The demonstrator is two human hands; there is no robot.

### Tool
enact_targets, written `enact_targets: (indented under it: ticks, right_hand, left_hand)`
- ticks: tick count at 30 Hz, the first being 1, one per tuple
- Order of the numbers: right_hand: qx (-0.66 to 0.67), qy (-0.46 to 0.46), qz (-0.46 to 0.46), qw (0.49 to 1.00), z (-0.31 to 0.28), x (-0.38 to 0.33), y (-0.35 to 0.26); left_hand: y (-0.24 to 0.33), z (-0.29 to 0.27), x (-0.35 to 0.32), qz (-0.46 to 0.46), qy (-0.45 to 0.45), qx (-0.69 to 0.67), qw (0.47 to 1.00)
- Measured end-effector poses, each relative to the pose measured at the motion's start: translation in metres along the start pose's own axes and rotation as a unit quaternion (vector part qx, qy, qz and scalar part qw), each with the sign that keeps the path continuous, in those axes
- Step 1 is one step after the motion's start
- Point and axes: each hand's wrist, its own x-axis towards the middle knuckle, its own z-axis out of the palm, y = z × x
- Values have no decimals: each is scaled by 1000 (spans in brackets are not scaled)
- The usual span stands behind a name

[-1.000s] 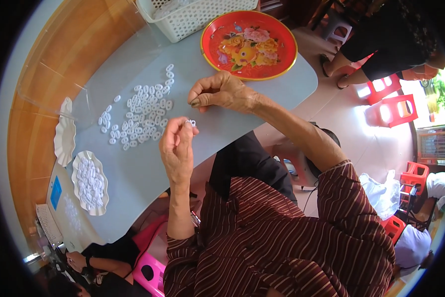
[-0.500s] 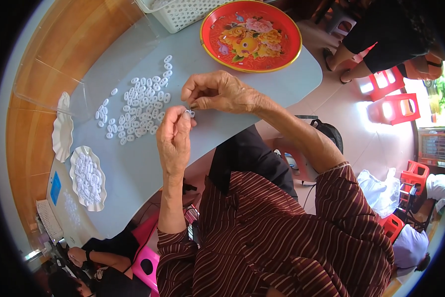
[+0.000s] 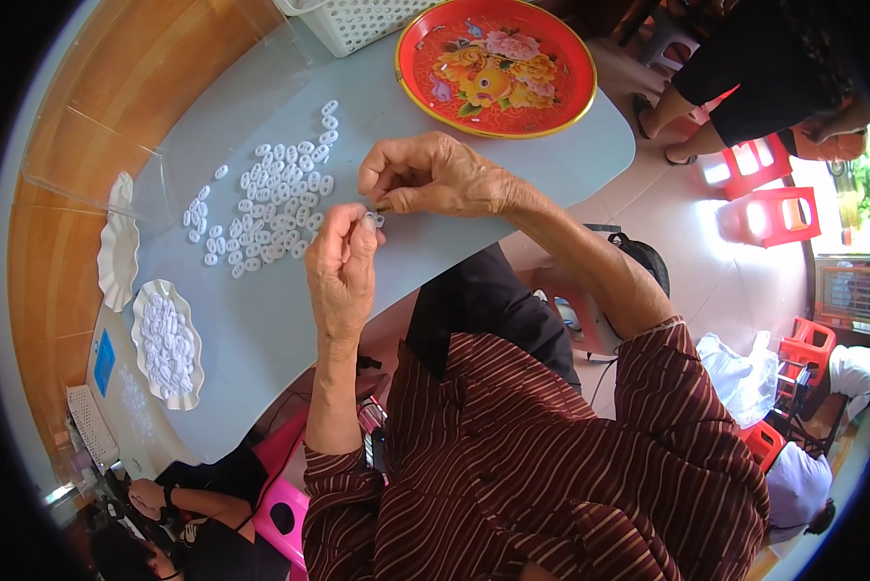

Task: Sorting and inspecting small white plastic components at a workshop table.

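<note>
My left hand (image 3: 341,271) pinches a small white oval plastic piece (image 3: 379,222) between thumb and fingertips, above the table's near edge. Thumb and forefinger of my right hand (image 3: 442,176) are pressed together right against that piece; whatever they grip is too small to make out. Left of my hands, many loose white oval pieces (image 3: 278,189), with what look like two small openings each, lie spread over the grey table (image 3: 261,334). A wavy-edged white dish (image 3: 195,373) at the left holds a heap of small white pieces (image 3: 167,344).
A red round tray (image 3: 418,107) with a flower print stands at the far side, beside a white perforated basket (image 3: 353,29). Another wavy white dish (image 3: 115,257) sits by a clear panel. A person (image 3: 212,513) sits lower left; another (image 3: 735,77) stands upper right near red stools (image 3: 784,215).
The view has shifted very slightly. Both hands stay together around the small white piece, with hardly any movement.
</note>
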Motion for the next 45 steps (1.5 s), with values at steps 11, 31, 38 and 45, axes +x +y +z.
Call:
enact_targets:
  ticks: [11, 31, 38, 45]
  right_hand:
    - [-51, 4, 4, 999, 2, -1, -11]
    - [-56, 73, -15, 996, 21, 0, -7]
    - [-27, 61, -1, 998, 21, -2, -7]
    - [-1, 79, -3, 997, 24, -2, -2]
  left_hand:
    - [0, 3, 2, 84, 1, 84, 993]
    - [1, -1, -1, 41, 39, 18, 998]
    - [-2, -4, -2, -29, 5, -75, 997]
    - [5, -5, -3, -87, -7, -154, 984]
